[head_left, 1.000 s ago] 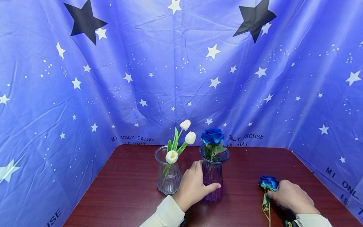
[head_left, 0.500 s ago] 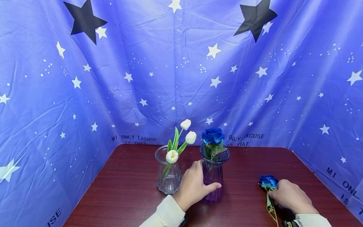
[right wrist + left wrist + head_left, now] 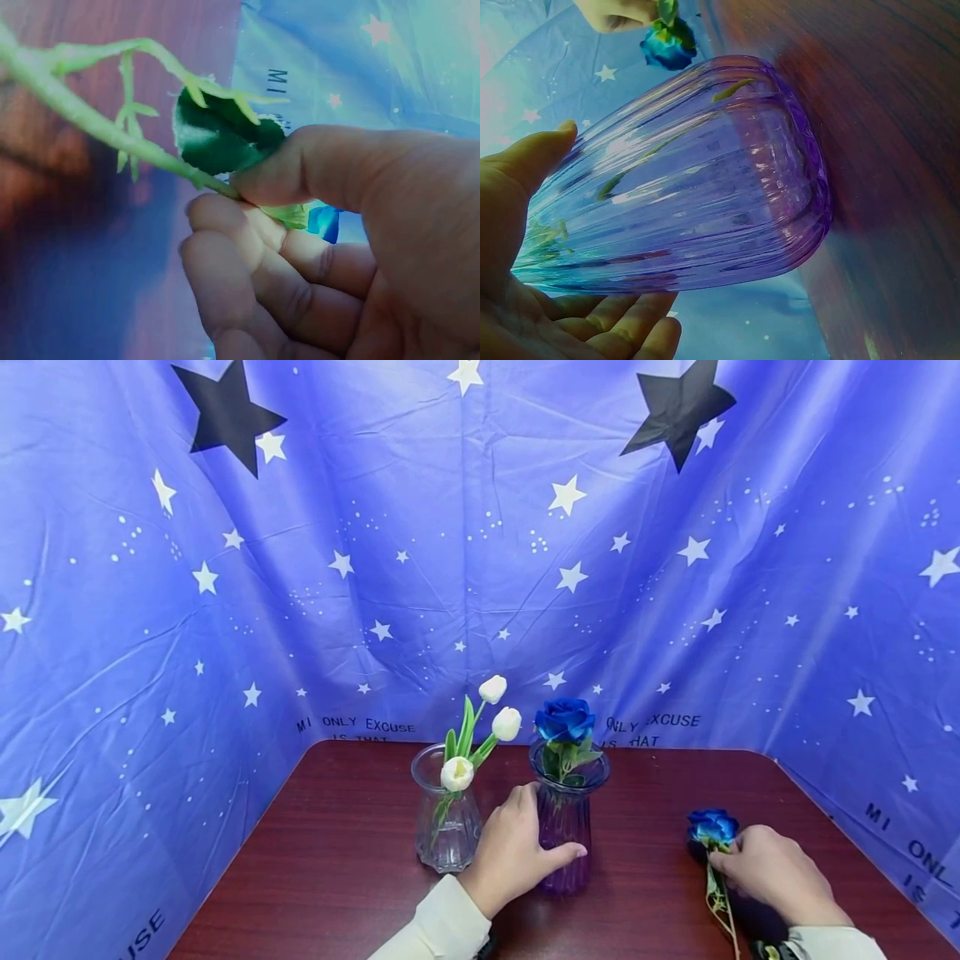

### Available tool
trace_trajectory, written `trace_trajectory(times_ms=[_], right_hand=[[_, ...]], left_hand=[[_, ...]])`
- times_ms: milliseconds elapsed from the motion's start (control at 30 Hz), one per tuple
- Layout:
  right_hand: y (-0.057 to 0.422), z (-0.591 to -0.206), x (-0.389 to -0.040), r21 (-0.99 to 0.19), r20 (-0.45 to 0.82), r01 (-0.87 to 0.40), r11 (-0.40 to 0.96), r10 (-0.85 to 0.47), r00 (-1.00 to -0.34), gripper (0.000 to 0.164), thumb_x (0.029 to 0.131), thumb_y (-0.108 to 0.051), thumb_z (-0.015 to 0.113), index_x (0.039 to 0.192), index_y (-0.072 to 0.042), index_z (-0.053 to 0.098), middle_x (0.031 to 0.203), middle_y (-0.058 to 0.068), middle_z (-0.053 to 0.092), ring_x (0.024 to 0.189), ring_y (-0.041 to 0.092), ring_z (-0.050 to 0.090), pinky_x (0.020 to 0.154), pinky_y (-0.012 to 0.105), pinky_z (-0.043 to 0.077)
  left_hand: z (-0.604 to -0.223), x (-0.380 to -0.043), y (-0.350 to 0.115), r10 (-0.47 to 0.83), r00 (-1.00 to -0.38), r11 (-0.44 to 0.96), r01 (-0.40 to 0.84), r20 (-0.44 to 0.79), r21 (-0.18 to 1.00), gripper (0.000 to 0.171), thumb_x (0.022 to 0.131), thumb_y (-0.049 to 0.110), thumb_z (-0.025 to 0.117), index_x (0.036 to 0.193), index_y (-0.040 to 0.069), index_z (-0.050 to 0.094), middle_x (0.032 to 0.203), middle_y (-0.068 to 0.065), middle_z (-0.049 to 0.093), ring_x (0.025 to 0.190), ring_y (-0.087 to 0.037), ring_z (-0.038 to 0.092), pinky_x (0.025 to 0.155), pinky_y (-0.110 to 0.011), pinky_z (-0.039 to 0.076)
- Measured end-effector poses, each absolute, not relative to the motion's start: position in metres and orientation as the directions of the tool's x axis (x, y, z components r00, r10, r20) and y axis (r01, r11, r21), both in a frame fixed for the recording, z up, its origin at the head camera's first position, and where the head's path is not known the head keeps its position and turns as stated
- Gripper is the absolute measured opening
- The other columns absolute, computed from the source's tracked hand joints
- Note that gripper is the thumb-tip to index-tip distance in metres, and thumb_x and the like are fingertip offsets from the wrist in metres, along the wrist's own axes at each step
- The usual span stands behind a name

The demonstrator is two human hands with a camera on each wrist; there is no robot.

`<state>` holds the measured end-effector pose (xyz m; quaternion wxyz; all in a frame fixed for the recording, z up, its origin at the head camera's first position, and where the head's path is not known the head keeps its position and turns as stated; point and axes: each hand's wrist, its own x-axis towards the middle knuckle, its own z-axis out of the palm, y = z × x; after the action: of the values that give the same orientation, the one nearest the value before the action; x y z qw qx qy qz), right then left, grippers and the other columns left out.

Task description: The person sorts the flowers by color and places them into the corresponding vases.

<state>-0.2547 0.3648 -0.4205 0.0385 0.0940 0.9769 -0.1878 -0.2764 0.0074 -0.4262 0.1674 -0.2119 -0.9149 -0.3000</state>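
My left hand (image 3: 510,852) grips a purple ribbed glass vase (image 3: 564,835), thumb on the near side and fingers round the far side. Its flared mouth holds one blue rose (image 3: 564,720) with green leaves, and the stem shows through the glass (image 3: 690,187) in the left wrist view. To the right, my right hand (image 3: 780,872) pinches a second blue rose (image 3: 712,827) by its stem, just below the bloom. In the right wrist view, thumb and forefinger close on the green stem (image 3: 112,135) beside a dark green leaf (image 3: 221,135).
A transparent glass vase (image 3: 447,839) with several white tulips (image 3: 506,724) stands left of the purple one. The dark red wooden table (image 3: 322,868) is enclosed at the back and sides by a blue star-printed cloth (image 3: 420,593).
My right hand and the rose it pinches have risen a little, and the stem's lower end has swung rightward. My left hand stays in place on the purple vase.
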Motion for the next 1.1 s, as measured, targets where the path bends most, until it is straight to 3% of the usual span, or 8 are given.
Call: trace_trajectory(times_ms=[500,767,1100], right_hand=[[0.353,-0.394,-0.249,-0.341,0.101,0.12,0.932,0.163,-0.981,0.041,0.086,-0.048,0.073,0.064,-0.02,0.052,0.061,-0.003,0.045,0.059,0.02,0.043,0.052,0.035,0.028],[0.346,-0.377,-0.242,-0.331,0.206,0.118,0.936,0.194,-0.959,0.036,0.091,-0.049,0.067,0.068,-0.023,0.059,0.065,0.001,0.054,0.059,0.023,0.048,0.049,0.038,0.031],[0.33,-0.36,-0.239,-0.345,0.258,0.119,0.931,0.216,-0.942,0.03,0.089,-0.046,0.068,0.072,-0.022,0.062,0.064,0.001,0.054,0.059,0.024,0.049,0.047,0.038,0.031]], left_hand=[[-0.426,-0.276,0.007,0.285,-0.864,0.737,0.475,0.416,0.482,0.094,0.08,0.072,0.075,0.143,0.008,0.048,0.125,-0.005,0.064,0.111,-0.022,0.069,0.099,-0.042,0.057],[-0.427,-0.277,0.007,0.286,-0.862,0.733,0.478,0.419,0.483,0.094,0.08,0.072,0.075,0.143,0.008,0.049,0.124,-0.005,0.064,0.111,-0.022,0.069,0.098,-0.041,0.057],[-0.427,-0.277,0.007,0.282,-0.865,0.731,0.474,0.415,0.491,0.094,0.08,0.072,0.075,0.143,0.008,0.048,0.125,-0.005,0.064,0.111,-0.022,0.069,0.098,-0.042,0.057]])
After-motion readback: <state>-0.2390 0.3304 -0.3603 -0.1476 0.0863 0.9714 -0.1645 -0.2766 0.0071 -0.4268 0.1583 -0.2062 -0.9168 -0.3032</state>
